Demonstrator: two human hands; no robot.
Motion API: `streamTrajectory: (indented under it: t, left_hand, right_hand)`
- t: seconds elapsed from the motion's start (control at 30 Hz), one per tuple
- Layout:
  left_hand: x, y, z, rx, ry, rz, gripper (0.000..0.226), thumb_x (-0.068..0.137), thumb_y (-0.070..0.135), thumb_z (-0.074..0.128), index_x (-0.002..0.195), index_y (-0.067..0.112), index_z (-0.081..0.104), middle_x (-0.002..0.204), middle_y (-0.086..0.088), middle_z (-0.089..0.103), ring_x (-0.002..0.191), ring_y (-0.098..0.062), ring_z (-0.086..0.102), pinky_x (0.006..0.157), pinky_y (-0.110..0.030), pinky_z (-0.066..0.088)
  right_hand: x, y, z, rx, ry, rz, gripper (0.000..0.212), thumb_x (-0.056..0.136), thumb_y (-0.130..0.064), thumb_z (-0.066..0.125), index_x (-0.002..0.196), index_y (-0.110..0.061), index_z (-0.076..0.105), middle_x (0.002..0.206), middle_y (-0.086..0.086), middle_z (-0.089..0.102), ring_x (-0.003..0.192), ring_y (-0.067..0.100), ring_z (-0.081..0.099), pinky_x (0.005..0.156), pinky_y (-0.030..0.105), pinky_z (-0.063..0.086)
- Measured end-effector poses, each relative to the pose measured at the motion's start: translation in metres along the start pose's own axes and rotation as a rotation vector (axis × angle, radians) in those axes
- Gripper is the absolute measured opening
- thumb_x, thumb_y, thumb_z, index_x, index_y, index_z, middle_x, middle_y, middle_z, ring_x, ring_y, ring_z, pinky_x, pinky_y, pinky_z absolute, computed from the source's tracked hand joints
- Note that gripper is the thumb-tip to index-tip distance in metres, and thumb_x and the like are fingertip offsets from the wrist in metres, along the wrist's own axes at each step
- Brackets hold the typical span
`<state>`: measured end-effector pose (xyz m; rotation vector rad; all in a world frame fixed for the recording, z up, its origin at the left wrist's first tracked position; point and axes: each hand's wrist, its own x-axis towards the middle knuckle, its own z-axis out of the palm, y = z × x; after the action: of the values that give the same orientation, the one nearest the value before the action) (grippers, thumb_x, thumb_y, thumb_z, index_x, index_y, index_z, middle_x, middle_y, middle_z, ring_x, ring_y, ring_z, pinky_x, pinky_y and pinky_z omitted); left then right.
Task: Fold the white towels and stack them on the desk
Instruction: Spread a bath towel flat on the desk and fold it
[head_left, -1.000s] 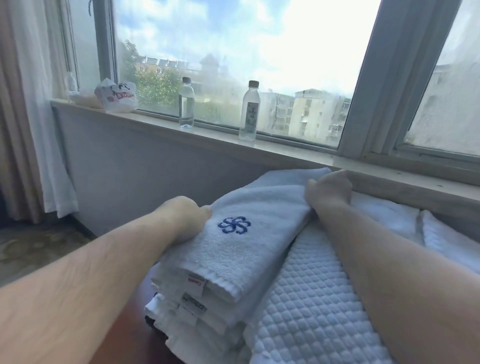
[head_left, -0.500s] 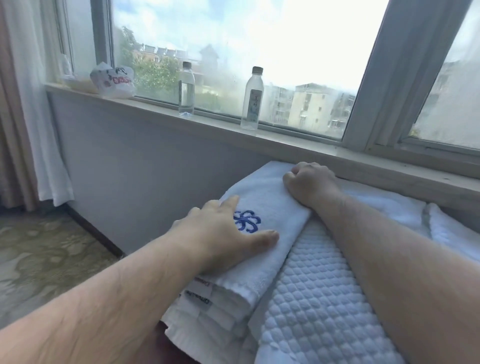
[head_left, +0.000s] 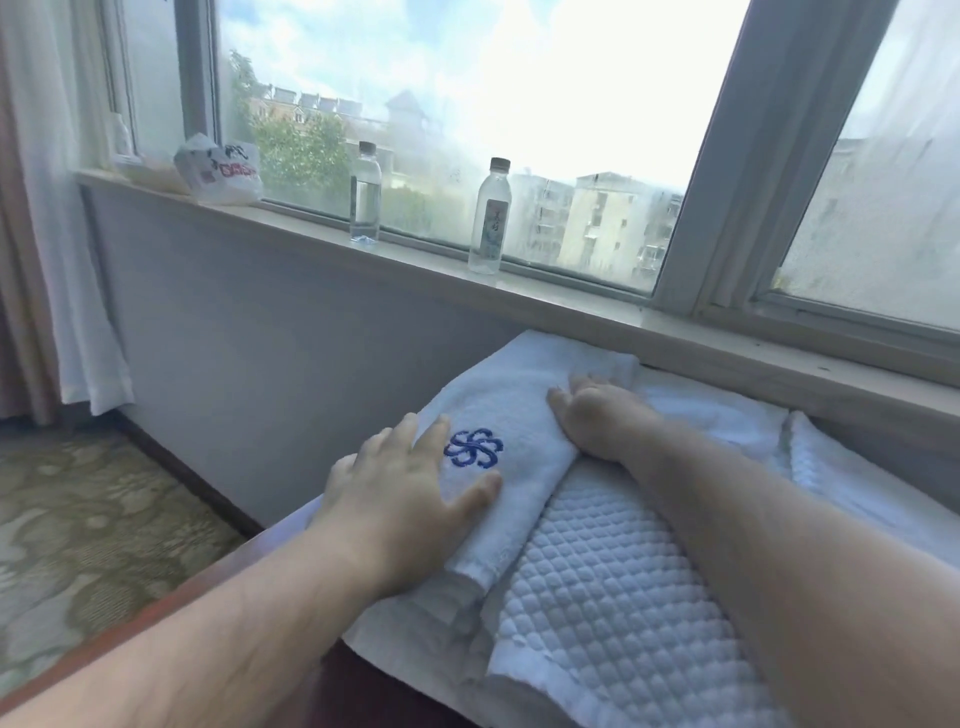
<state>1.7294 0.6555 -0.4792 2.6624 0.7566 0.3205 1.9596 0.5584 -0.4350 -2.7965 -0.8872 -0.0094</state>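
Observation:
A folded white towel (head_left: 519, 395) with a blue flower logo (head_left: 474, 448) lies on top of a stack of folded towels on the dark wooden desk (head_left: 218, 577). My left hand (head_left: 405, 493) rests flat on its near half, fingers spread, just left of the logo. At the towel's right edge, past the logo, my right hand (head_left: 597, 421) presses down with curled fingers. Beside the stack, a white quilted towel (head_left: 597, 597) lies under my right forearm. The lower towels of the stack are mostly hidden.
More white towels (head_left: 857, 483) lie to the right against the wall. Two water bottles (head_left: 365, 192) (head_left: 489, 218) and a white printed bag (head_left: 218, 169) stand on the windowsill (head_left: 571, 306). A curtain (head_left: 62, 260) hangs at left over patterned carpet (head_left: 78, 519).
My left hand has moved from the towel's left edge onto its top and spread flat. My right hand has stayed at the towel's right edge, pressing lower. The stack looks flatter.

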Motion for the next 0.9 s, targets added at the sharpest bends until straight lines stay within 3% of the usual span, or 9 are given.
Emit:
streamTrajectory:
  t: [0.1, 0.23, 0.37, 0.47, 0.53, 0.67, 0.73, 0.8, 0.9]
  left_hand:
    - [-0.028, -0.007, -0.002, -0.014, 0.015, 0.027, 0.081, 0.09, 0.074, 0.017, 0.16, 0.037, 0.0, 0.169, 0.006, -0.006, 0.154, -0.012, -0.008, 0.125, -0.038, -0.001]
    - [-0.074, 0.0, -0.008, -0.073, 0.01, 0.09, 0.072, 0.096, 0.068, 0.024, 0.16, 0.038, 0.007, 0.168, 0.015, -0.003, 0.152, -0.004, -0.008, 0.124, -0.032, -0.005]
    - [-0.117, 0.016, -0.015, -0.164, -0.034, 0.144, 0.067, 0.098, 0.064, 0.032, 0.159, 0.037, 0.019, 0.167, 0.016, 0.009, 0.152, -0.002, 0.0, 0.125, -0.034, 0.001]
    - [-0.144, 0.038, -0.016, -0.167, -0.049, 0.189, 0.065, 0.1, 0.06, 0.037, 0.158, 0.034, 0.024, 0.166, 0.013, 0.017, 0.152, -0.002, 0.006, 0.125, -0.033, 0.006]
    - [-0.16, 0.057, -0.014, -0.169, -0.064, 0.222, 0.064, 0.1, 0.059, 0.038, 0.158, 0.032, 0.025, 0.165, 0.013, 0.021, 0.151, -0.003, 0.008, 0.125, -0.034, 0.008]
    - [-0.191, 0.106, -0.004, -0.145, -0.073, 0.313, 0.063, 0.1, 0.058, 0.04, 0.155, 0.029, 0.033, 0.162, 0.012, 0.029, 0.15, -0.006, 0.016, 0.123, -0.032, 0.014]
    - [-0.207, 0.136, 0.009, -0.16, -0.098, 0.359, 0.059, 0.1, 0.056, 0.044, 0.152, 0.028, 0.038, 0.158, 0.009, 0.036, 0.148, -0.01, 0.023, 0.122, -0.035, 0.02]
    - [-0.222, 0.17, 0.032, -0.191, -0.126, 0.403, 0.055, 0.1, 0.053, 0.047, 0.149, 0.027, 0.043, 0.154, 0.006, 0.04, 0.145, -0.013, 0.028, 0.12, -0.038, 0.025]
    - [-0.246, 0.221, 0.072, -0.211, -0.105, 0.442, 0.055, 0.097, 0.05, 0.051, 0.146, 0.026, 0.047, 0.153, 0.0, 0.037, 0.144, -0.02, 0.029, 0.119, -0.039, 0.026]
  right_hand:
    - [-0.045, 0.006, -0.004, 0.036, 0.004, -0.048, 0.055, 0.106, -0.048, 0.029, 0.142, -0.01, 0.047, 0.154, 0.014, 0.042, 0.141, 0.029, 0.039, 0.114, 0.04, 0.031]
    - [-0.116, 0.011, -0.012, 0.002, 0.011, -0.112, 0.044, 0.105, -0.049, 0.035, 0.127, -0.02, 0.06, 0.143, 0.008, 0.055, 0.131, 0.026, 0.049, 0.106, 0.038, 0.037]
    - [-0.189, 0.015, -0.018, -0.035, 0.028, -0.167, 0.038, 0.102, -0.048, 0.042, 0.122, -0.022, 0.061, 0.13, -0.001, 0.059, 0.121, 0.02, 0.054, 0.098, 0.037, 0.043]
    - [-0.239, 0.03, -0.027, -0.062, 0.018, -0.196, 0.026, 0.1, -0.047, 0.046, 0.089, -0.026, 0.054, 0.098, -0.01, 0.056, 0.094, 0.014, 0.056, 0.075, 0.034, 0.041]
    - [-0.267, 0.049, -0.036, -0.057, 0.011, -0.152, 0.026, 0.098, -0.045, 0.049, 0.091, -0.022, 0.059, 0.099, -0.006, 0.06, 0.091, 0.016, 0.058, 0.076, 0.035, 0.048]
    - [-0.329, 0.106, -0.051, 0.038, 0.063, -0.017, 0.036, 0.096, -0.043, 0.052, 0.122, -0.023, 0.067, 0.126, -0.006, 0.065, 0.115, 0.018, 0.06, 0.095, 0.034, 0.05]
    - [-0.364, 0.143, -0.051, 0.126, 0.138, 0.049, 0.029, 0.093, -0.038, 0.054, 0.108, -0.021, 0.072, 0.11, -0.007, 0.07, 0.105, 0.017, 0.064, 0.087, 0.034, 0.053]
    - [-0.399, 0.185, -0.041, 0.227, 0.245, 0.146, 0.019, 0.09, -0.034, 0.058, 0.095, -0.024, 0.073, 0.09, -0.012, 0.07, 0.091, 0.013, 0.065, 0.073, 0.024, 0.048]
    - [-0.452, 0.245, -0.016, 0.367, 0.356, 0.314, 0.014, 0.088, -0.027, 0.064, 0.095, -0.03, 0.076, 0.087, -0.014, 0.07, 0.089, 0.009, 0.064, 0.072, 0.016, 0.041]
